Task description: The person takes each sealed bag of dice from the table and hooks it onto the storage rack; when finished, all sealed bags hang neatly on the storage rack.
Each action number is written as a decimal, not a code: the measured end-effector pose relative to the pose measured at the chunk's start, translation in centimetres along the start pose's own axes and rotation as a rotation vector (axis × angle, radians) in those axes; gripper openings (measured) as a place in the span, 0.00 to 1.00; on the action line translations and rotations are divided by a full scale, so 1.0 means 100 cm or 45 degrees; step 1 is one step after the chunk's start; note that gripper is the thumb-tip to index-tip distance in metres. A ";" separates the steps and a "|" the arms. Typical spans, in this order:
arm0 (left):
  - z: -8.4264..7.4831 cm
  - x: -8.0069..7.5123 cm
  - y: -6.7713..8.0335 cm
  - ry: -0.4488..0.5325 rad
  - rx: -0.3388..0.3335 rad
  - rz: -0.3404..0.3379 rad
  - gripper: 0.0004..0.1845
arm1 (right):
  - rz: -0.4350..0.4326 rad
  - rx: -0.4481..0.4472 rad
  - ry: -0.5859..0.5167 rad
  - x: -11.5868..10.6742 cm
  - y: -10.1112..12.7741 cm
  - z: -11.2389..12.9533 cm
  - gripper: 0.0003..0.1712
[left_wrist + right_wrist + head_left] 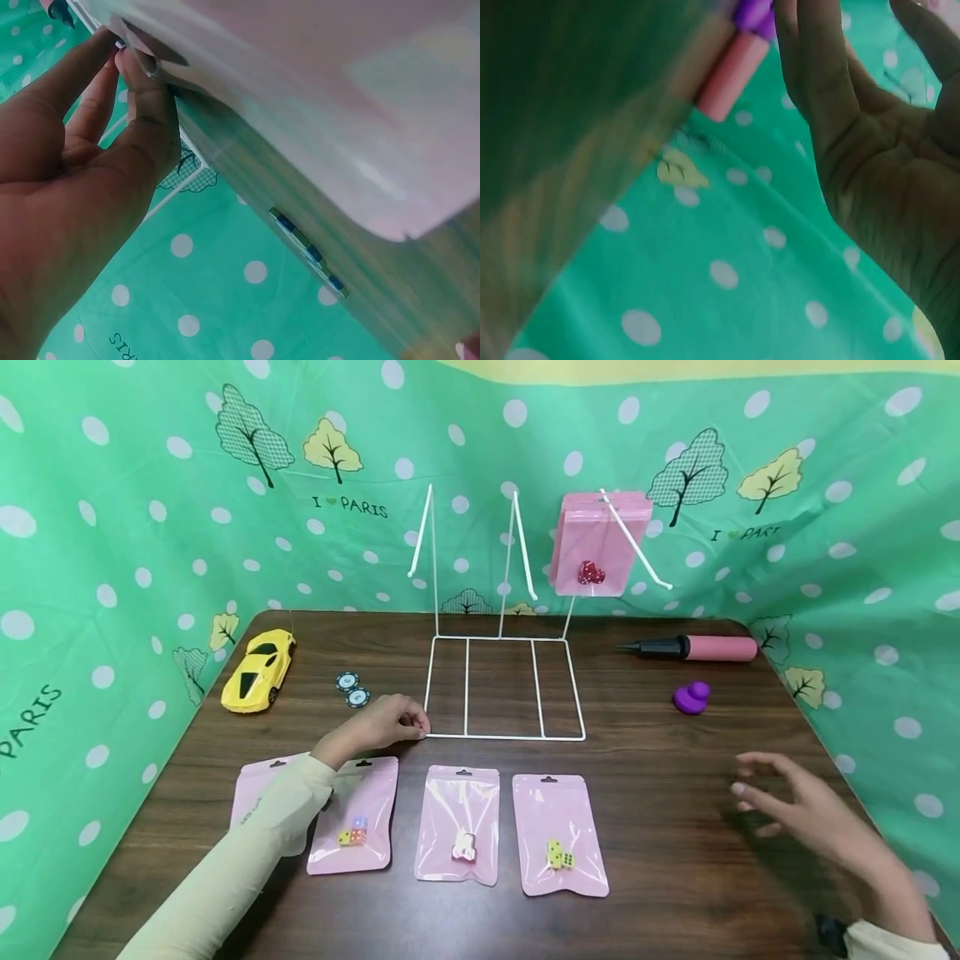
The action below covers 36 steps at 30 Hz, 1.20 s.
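Note:
My left hand (386, 722) pinches the front left corner of a white wire display rack (504, 737). In the left wrist view the thumb and fingertips of the left hand (97, 127) come together at the wire. Pink zip bags with dark red dice (591, 572) hang on the rack's right hook; its other two hooks hold nothing. My right hand (798, 806) hovers over the table's right side, fingers spread and nothing in them. The right wrist view shows the same hand (870, 142) with its palm bare.
Pink bags lie in front: one with coloured dice (352, 793), one with a small white piece (457, 810), one with yellow dice (555, 818), another (251, 785) partly under the left sleeve. Around stand a yellow toy car (258, 672), poker chips (352, 689), a pink pump (720, 648) and a purple object (692, 697).

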<state>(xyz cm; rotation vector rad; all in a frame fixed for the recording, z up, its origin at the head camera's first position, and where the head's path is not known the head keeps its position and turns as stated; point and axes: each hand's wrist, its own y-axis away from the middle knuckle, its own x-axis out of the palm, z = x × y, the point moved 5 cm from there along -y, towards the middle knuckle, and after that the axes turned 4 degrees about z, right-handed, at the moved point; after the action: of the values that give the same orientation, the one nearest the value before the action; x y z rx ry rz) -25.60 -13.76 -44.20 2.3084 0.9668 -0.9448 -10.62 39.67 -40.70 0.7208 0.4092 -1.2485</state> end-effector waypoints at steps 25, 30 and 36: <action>0.000 0.000 0.001 -0.010 0.013 -0.014 0.04 | 0.155 -0.030 -0.247 0.126 -0.008 0.073 0.29; 0.001 -0.001 0.001 -0.019 0.027 -0.017 0.04 | 0.138 -0.052 -0.236 0.138 -0.013 0.085 0.27; -0.001 -0.001 0.002 -0.011 0.026 -0.014 0.05 | 0.095 -0.025 -0.222 0.147 -0.016 0.095 0.28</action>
<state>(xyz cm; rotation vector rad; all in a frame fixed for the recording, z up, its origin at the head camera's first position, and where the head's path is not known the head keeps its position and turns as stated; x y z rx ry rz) -25.50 -13.89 -44.04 2.3159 0.9715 -0.9729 -8.82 22.47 -43.83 0.6002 0.2487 -1.2242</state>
